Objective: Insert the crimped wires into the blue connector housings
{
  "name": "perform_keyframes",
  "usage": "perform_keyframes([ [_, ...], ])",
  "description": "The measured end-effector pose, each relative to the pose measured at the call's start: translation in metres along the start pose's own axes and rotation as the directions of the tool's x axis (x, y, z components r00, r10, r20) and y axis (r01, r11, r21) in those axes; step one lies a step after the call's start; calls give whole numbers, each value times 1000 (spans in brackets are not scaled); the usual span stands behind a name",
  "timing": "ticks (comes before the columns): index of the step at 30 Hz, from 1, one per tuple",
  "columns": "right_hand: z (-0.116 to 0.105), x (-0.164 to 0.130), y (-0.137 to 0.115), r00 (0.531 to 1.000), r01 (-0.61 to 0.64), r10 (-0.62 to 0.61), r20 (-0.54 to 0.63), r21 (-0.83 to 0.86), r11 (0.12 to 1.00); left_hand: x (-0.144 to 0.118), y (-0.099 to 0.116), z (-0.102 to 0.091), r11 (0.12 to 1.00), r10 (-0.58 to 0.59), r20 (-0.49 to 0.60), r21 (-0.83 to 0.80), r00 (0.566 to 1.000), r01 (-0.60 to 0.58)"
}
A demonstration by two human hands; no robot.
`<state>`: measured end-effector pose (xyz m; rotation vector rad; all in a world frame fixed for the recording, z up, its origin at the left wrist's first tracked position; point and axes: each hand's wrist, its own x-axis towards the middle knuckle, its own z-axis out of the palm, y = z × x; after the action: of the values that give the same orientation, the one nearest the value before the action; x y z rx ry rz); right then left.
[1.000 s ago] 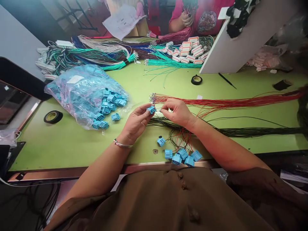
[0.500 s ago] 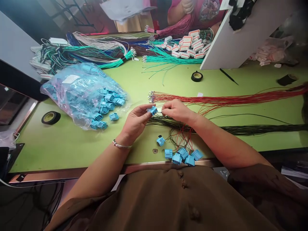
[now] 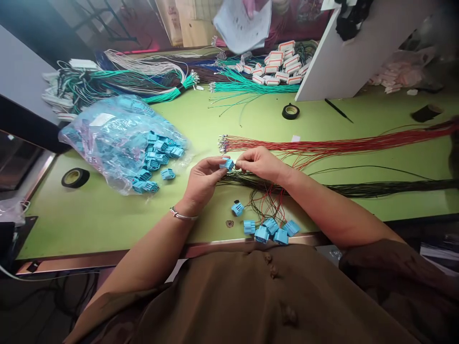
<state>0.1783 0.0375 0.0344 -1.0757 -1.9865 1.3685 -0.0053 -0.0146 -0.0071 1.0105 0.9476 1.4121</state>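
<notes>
Left hand (image 3: 201, 179) pinches one blue connector housing (image 3: 226, 164) between thumb and fingertips, held just above the green desk (image 3: 107, 215). Right hand (image 3: 263, 164) is closed narrow, fingertips nipped on a thin wire end right at the housing's face (wire colour at the pinch too small to tell). Counted: six more blue housings on the desk near the front edge, one lone housing (image 3: 237, 209) and a cluster of five (image 3: 270, 231) with red and black wires looped out of them. Two long wire bundles run off to the right: a red bundle (image 3: 340, 145) beyond the hands and a black bundle (image 3: 376, 188) passing under the right wrist. To the left, one clear plastic bag (image 3: 118, 138) spilling many blue housings, too many to count. Two tape rolls: one (image 3: 75, 177) at left, one (image 3: 290, 111) at centre back. Far edge holds green wire bundles (image 3: 247, 87), a heap of white connectors (image 3: 283, 67) and a leaning white board (image 3: 351, 57). Another person's paper sheet (image 3: 242, 24) hangs over the back.
</notes>
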Motion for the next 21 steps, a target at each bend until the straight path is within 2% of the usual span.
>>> perform_keyframes([
  [5,-2,0,0,995,-29,27,-100,-10,1000,-1,2,1,1000,-7,-10,-30,1000,6],
  [10,2,1,2,979,35,-45,-199,-54,998,-2,3,2,1000,0,-25,-27,1000,0],
  [16,3,1,-1,986,-34,32,-165,-13,999,-2,4,1,995,93,-14,29,996,-93],
  [21,8,-2,5,964,91,-136,-229,-200,976,-2,0,-1,995,86,-8,44,996,-86],
])
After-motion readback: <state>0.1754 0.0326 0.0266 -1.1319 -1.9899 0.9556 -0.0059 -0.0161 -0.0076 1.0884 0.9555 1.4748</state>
